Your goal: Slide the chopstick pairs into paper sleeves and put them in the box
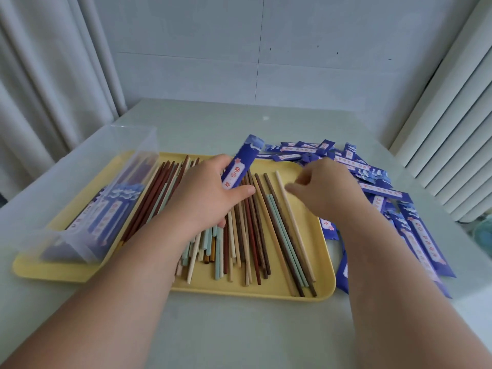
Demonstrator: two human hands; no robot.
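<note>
We hold a blue paper sleeve [241, 166] in our left hand [210, 193] above loose chopsticks [255, 227] on the yellow tray [314, 262]; our right hand [327, 190] hovers, fingers curled.

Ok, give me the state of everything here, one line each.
Left hand: grips one blue sleeve above the tray.
Right hand: holds nothing, fingers loosely bent.
Clear box: open-topped, on the tray, holds packed sleeves.
Loose chopsticks: unsleeved, lying on the tray.
Sleeve pile: on the table, right of the tray.
</note>
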